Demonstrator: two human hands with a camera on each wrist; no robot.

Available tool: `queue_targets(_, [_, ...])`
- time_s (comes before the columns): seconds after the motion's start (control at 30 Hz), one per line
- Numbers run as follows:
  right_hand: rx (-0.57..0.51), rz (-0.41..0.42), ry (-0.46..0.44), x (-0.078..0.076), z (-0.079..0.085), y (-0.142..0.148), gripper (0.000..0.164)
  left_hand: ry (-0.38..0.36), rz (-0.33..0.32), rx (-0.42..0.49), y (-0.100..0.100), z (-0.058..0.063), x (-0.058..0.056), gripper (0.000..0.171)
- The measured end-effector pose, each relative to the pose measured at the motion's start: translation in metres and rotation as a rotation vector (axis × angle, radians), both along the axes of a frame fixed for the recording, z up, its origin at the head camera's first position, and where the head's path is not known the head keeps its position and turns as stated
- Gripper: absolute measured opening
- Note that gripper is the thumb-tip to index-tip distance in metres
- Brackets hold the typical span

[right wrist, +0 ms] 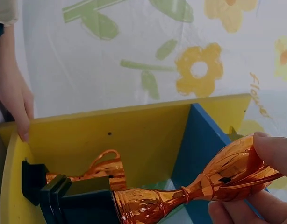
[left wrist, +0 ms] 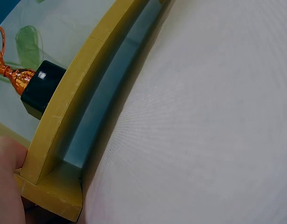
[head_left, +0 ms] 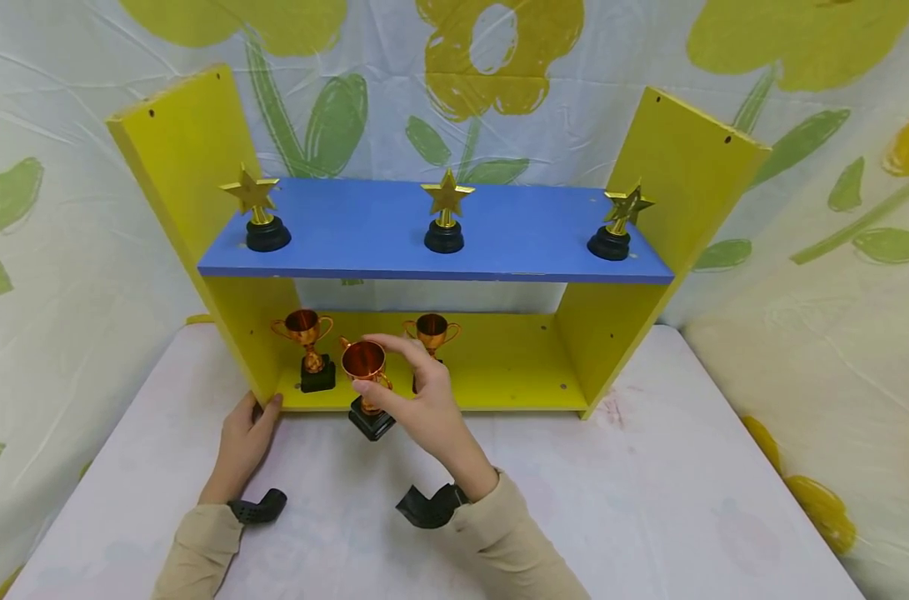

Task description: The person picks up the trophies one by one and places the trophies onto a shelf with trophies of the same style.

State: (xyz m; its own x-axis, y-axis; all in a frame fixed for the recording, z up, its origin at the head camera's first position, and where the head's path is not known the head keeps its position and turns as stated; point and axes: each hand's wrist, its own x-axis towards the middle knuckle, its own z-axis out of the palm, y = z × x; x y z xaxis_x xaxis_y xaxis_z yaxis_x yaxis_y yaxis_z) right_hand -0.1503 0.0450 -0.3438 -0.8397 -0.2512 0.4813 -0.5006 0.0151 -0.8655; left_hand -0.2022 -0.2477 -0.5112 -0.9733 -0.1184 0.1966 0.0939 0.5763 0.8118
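My right hand [head_left: 424,404] pinches a copper-coloured trophy cup [head_left: 364,360] by its bowl, thumb on one side and fingers on the other. The cup's black base [right wrist: 80,200] hangs tilted in front of the shelf's lower board. My left hand [head_left: 244,437] grips the lower left corner of the yellow and blue shelf [head_left: 435,273]. Its thumb shows against the corner in the left wrist view. On the lower board [head_left: 510,358], a second trophy cup [head_left: 304,327] stands at the left. A third trophy cup [head_left: 432,327] stands near the middle, partly hidden behind my right hand.
Three gold star trophies stand on the blue upper board: the left star [head_left: 250,196], the middle star [head_left: 447,196] and the right star [head_left: 625,208]. The shelf sits on a white-covered table [head_left: 649,500], with a flower-patterned cloth [head_left: 566,108] behind it.
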Motion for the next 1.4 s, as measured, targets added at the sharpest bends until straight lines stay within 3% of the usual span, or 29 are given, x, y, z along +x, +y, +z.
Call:
queue_targets(0.57, [0.021, -0.063, 0.054, 0.001, 0.013, 0.019, 0.048, -0.018, -0.006, -0.020, -0.001, -0.004, -0.001, 0.057])
queue_targets(1.1, [-0.028, -0.061, 0.049, 0.008, 0.029, 0.042, 0.044, -0.027, -0.011, -0.022, -0.001, -0.001, -0.001, 0.059])
queue_targets(1.4, [-0.051, -0.082, 0.031, 0.004, 0.032, 0.058, 0.043, -0.026, -0.001, -0.023, -0.001, 0.000, -0.001, 0.058])
